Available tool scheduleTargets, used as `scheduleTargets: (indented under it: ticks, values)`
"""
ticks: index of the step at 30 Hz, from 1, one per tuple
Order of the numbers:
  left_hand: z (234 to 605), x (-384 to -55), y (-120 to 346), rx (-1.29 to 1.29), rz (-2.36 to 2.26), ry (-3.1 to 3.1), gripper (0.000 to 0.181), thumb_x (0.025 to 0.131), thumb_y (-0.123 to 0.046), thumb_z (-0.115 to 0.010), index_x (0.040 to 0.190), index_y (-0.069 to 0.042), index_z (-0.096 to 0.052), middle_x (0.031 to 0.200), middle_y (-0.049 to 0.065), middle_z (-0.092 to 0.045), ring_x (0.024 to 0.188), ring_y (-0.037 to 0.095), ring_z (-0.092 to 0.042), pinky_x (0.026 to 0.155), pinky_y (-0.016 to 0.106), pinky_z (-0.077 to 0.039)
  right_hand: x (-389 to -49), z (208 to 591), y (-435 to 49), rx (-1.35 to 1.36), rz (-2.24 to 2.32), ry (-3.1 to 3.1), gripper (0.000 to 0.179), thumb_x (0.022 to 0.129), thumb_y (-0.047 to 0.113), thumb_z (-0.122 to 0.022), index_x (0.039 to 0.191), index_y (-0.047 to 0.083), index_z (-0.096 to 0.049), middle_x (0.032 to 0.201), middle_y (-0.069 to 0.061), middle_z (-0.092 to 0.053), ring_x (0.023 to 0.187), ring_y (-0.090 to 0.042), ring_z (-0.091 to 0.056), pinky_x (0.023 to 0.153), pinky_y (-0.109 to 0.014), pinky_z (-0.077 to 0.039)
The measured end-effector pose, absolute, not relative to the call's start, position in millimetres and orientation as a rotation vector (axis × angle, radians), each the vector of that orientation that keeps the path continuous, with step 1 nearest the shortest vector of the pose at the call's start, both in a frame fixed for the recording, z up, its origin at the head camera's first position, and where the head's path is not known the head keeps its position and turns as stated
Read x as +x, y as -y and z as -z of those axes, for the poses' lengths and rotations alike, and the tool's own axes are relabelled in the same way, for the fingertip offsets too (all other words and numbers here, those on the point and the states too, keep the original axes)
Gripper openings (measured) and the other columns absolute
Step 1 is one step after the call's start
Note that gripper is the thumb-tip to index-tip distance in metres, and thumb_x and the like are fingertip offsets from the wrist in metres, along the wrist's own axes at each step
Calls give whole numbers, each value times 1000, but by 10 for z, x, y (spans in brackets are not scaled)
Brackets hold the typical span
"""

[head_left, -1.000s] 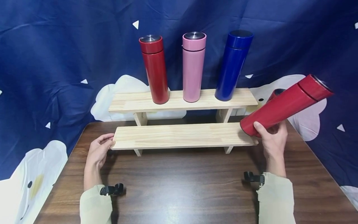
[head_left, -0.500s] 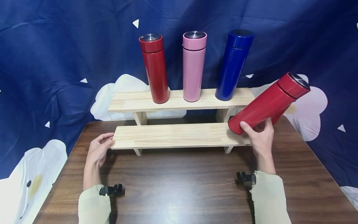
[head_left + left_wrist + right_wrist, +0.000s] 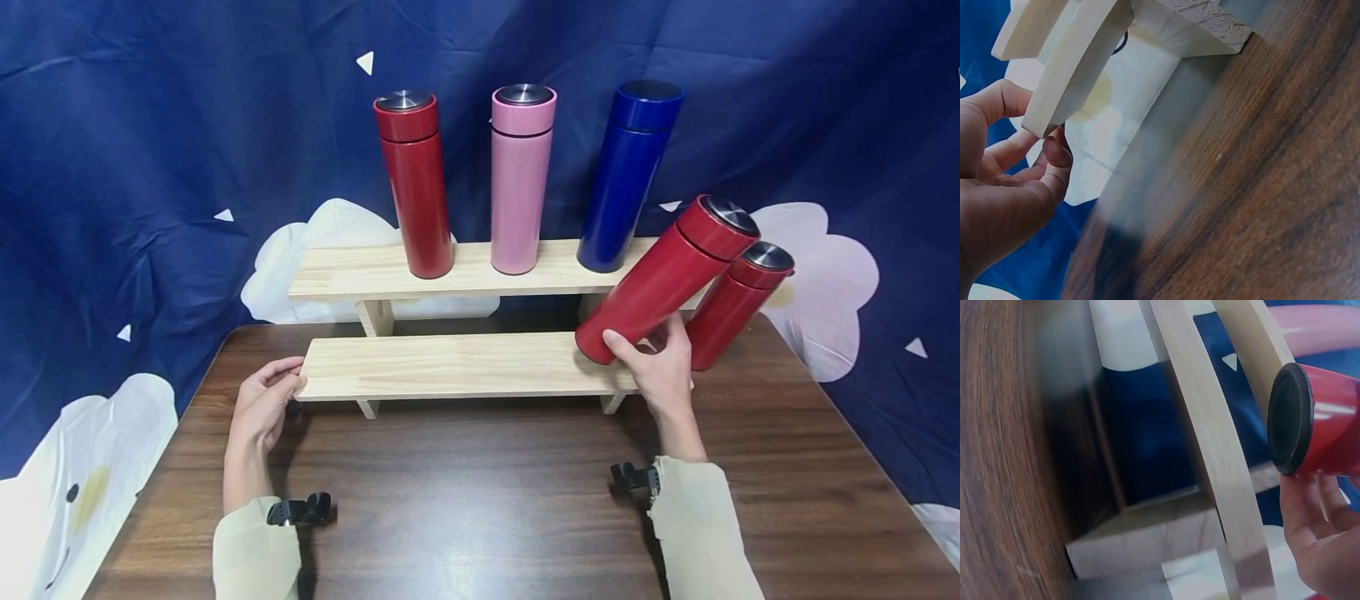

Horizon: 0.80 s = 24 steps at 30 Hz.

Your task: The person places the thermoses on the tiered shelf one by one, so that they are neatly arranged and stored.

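My right hand (image 3: 660,367) grips a red thermos bottle (image 3: 663,283) near its base, thumb on the near side. The bottle tilts with its cap to the upper right, over the right part of the lower shelf board (image 3: 450,367). In the right wrist view its dark round base (image 3: 1290,419) faces the camera, above the board's level. At the left end of the wooden two-tier rack, my left hand (image 3: 262,404) pinches the lower board's end. The left wrist view shows fingers and thumb about the board's end (image 3: 1054,106).
On the upper shelf (image 3: 345,271) stand a red bottle (image 3: 416,196), a pink bottle (image 3: 521,187) and a blue bottle (image 3: 630,179). Another red bottle (image 3: 731,312) stands right of the rack, partly behind my right hand. A brown wooden table (image 3: 465,500) lies under everything, with a blue cloth (image 3: 187,125) behind.
My right hand has carried the red thermos bottle leftward over the lower board, and its tilt is a little steeper. The other red bottle on the right now shows more. My left hand stays put.
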<state>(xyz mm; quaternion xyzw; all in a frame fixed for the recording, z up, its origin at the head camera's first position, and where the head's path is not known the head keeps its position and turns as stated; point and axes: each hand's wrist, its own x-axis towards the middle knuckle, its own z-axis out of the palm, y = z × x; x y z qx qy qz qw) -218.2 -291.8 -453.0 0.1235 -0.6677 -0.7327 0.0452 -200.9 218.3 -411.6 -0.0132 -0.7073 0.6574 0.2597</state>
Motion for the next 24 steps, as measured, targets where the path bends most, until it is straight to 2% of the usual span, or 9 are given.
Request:
scheduleTargets:
  ticks: [4, 12, 18, 24]
  values:
    - [4534, -2181, 2912, 368, 2246, 2034, 37, 85, 14, -54, 121, 10, -58, 94, -1, -63, 81, 8, -57, 69, 16, -48, -2027, 4108, -2115, -9, -1805, 1924, 59, 79, 3, -80, 133, 13, -58, 118, -2, -64, 103, -21, -60, 78, -25, -51]
    - [4524, -2179, 2918, 382, 2219, 2055, 39, 84, 13, -55, 124, 12, -56, 94, -1, -62, 82, 8, -57, 70, 16, -47, -2087, 4083, -1976, 72, -1837, 1970, 65, 79, 1, -79, 139, 12, -54, 122, -1, -63, 104, -20, -62, 77, -25, -55]
    - [4535, -2183, 2908, 375, 2213, 2081, 39, 85, 13, -55, 124, 11, -56, 95, -2, -62, 83, 7, -56, 71, 16, -47, -1989, 3889, -1811, 111, -1821, 2030, 64, 81, 2, -78, 139, 5, -51, 122, -3, -61, 104, -18, -60, 78, -25, -56]
    - [4525, -2173, 2928, 361, 2206, 2093, 40, 86, 13, -54, 126, 12, -54, 96, -2, -61, 84, 7, -56, 72, 16, -47, -1966, 3802, -1692, 165, -1831, 2069, 66, 82, 3, -77, 141, 4, -48, 126, -8, -60, 106, -19, -60, 81, -26, -56]
